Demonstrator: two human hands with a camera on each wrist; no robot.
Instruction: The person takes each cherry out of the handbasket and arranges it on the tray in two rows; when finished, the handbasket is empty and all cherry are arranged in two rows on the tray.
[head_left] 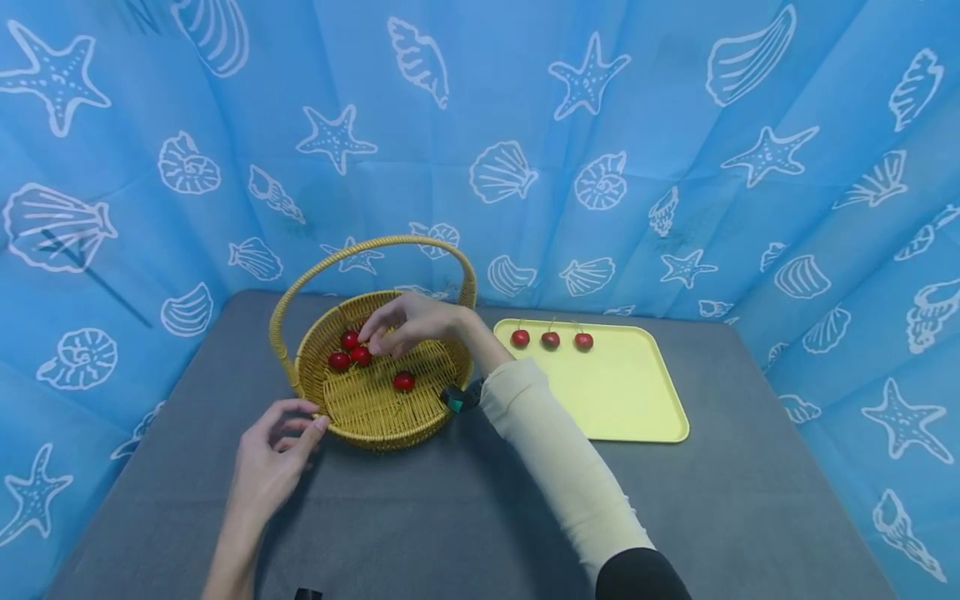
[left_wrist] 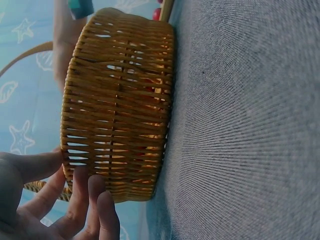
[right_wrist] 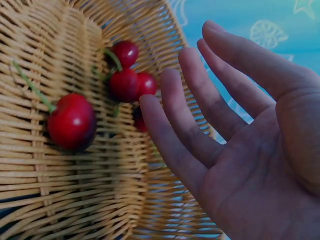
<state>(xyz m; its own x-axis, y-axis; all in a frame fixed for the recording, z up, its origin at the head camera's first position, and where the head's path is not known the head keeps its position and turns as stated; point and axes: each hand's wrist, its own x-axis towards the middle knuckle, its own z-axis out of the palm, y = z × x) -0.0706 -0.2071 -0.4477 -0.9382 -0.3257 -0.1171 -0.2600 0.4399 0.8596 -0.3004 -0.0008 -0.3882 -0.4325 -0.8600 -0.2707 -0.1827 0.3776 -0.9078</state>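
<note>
A round wicker basket (head_left: 382, 435) with a tall arched handle stands on the grey cloth. Several red cherries (head_left: 339, 362) are inside, most of them bunched at its left, while one cherry (right_wrist: 72, 121) lies apart with its green stem showing. My left hand (head_left: 272, 454) holds the basket's near-left rim, thumb on the edge and fingers against the woven wall (left_wrist: 117, 105). Inside the basket, close over the bunched cherries, is my right hand (head_left: 411, 323). Its fingers are loosely bent and nothing lies in the palm in the right wrist view.
To the right of the basket lies a yellow tray (head_left: 622, 392) with three stemmed cherries (head_left: 551, 340) in a row along its far edge. A blue curtain (head_left: 480, 108) with white shells and starfish hangs behind the grey-covered table (head_left: 420, 533).
</note>
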